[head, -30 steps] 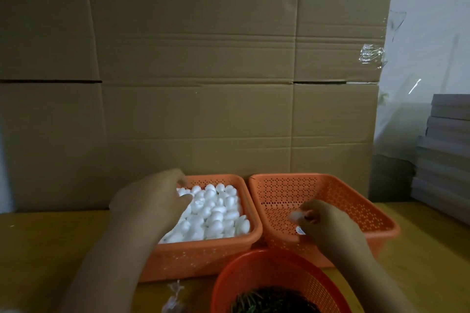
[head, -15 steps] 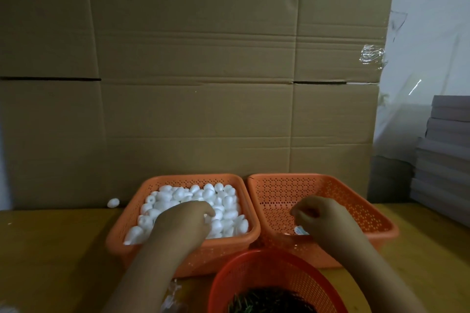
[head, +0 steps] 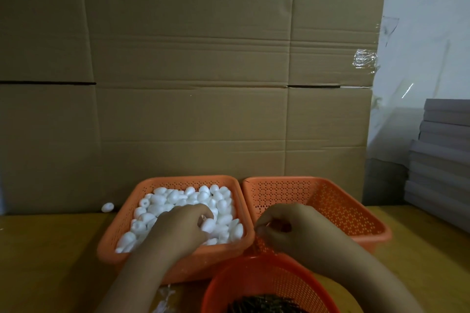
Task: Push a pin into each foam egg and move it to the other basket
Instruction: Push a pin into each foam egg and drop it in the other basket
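Behind the yellow wooden counter (head: 50, 256) a tall wall of plain brown corrugated cardboard (head: 190, 84) is seen, creased in horizontal bands and bearing no readable print; a scrap of clear tape (head: 365, 60) is stuck near its right edge. To the right, a stack of flat grey boards (head: 442, 160) is piled. On the counter two rectangular orange perforated plastic baskets are set side by side, their rims almost touching. The left basket (head: 122, 216) is heaped with small white foam eggs (head: 178, 195), smooth and matte. The right basket (head: 356, 211) is seen with its perforated floor largely bare. Nearest the camera a round orange mesh bowl (head: 254, 279) is placed, holding a dark mass of thin pins (head: 267, 306). The left hand (head: 178, 231) is laid on the egg pile, and one foam egg (head: 209, 225) is pinched at its fingers. The right hand (head: 292, 231) is held over the near left corner of the right basket, its fingers curled narrowly together; whether anything is held between them cannot be told. A single stray foam egg (head: 107, 207) is left on the counter just left of the left basket, against the cardboard.
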Tool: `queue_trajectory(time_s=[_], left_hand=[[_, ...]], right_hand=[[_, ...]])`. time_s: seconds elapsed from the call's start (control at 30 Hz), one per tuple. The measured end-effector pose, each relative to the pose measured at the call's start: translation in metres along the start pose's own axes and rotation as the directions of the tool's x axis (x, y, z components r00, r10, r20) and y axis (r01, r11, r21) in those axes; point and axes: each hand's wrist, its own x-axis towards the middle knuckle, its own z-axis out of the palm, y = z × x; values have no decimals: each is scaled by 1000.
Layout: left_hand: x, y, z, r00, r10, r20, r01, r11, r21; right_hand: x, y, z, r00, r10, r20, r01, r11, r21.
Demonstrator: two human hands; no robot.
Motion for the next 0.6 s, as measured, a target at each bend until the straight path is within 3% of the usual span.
queue_trajectory(time_s=[0.1, 0.17, 0.23, 0.33, 0.43, 0.6], left_hand=[[-4, 6, -15, 995, 4, -100, -6, 1000, -16], [-6, 13, -32, 996, -4, -94, -17, 975, -223], [-12, 25, -51, 996, 22, -87, -61, 872, -486], [-24, 46, -77, 974, 98, -205, -214, 702, -680], [-39, 67, -95, 928, 188, -322, -368, 601, -709], [-51, 86, -100, 851, 293, -436, -514, 633, -579]], right_hand=[[0, -1, -3, 1000, -6, -23, 5, 1000, -21], [-1, -5, -6, 998, -7, -60, 8, 1000, 4], [-4, -10, -11, 993, -14, -117, 23, 997, 75], [-8, -22, -18, 979, -37, -198, 88, 963, 253], [-10, -32, -23, 976, -2, -216, 125, 820, 559], [-11, -39, -20, 999, -38, -24, 40, 513, 858]])
